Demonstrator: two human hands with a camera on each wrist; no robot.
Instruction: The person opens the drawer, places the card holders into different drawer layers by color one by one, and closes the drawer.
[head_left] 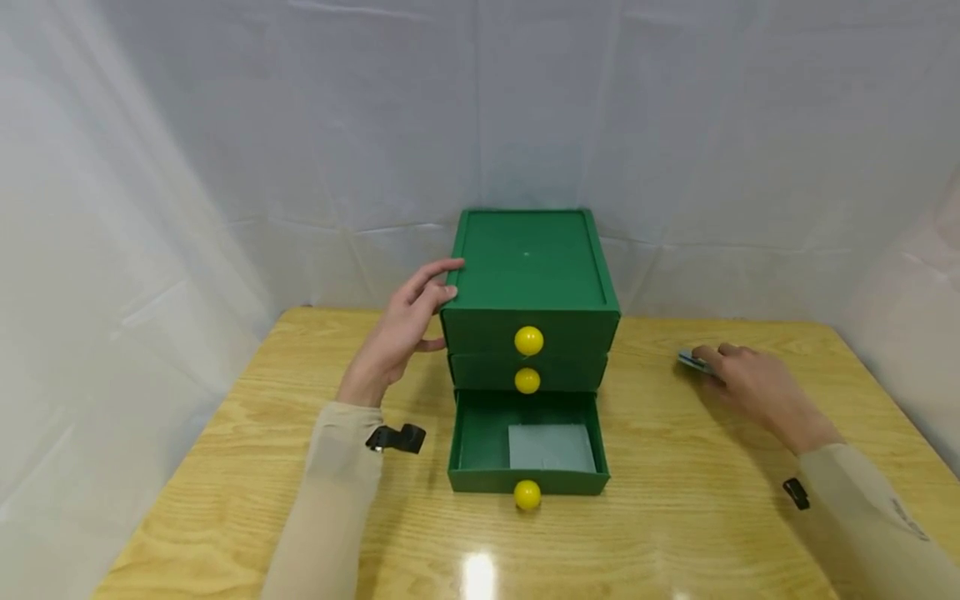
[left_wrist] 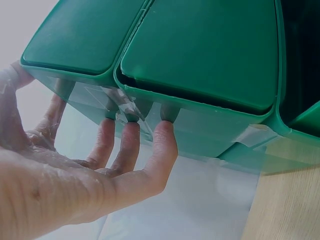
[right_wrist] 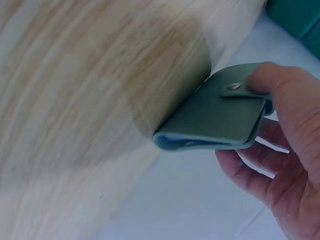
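A green three-drawer cabinet (head_left: 529, 283) with yellow ball knobs stands at the middle of the wooden table. Its bottom drawer (head_left: 480, 450) is pulled out, and a flat grey pouch (head_left: 551, 447) lies inside. My left hand (head_left: 411, 312) rests with straight fingers (left_wrist: 162, 145) against the cabinet's left side near the top edge. To the right, my right hand (head_left: 738, 371) pinches a small grey-green snap wallet (right_wrist: 215, 112) between thumb and fingers, just above the tabletop; in the head view only the wallet's tip (head_left: 693, 361) shows.
The wooden table (head_left: 675, 517) has bare surface in front of and beside the cabinet. White sheeting (head_left: 225, 150) hangs behind and at both sides. The two upper drawers are closed, with their knobs (head_left: 528, 341) facing me.
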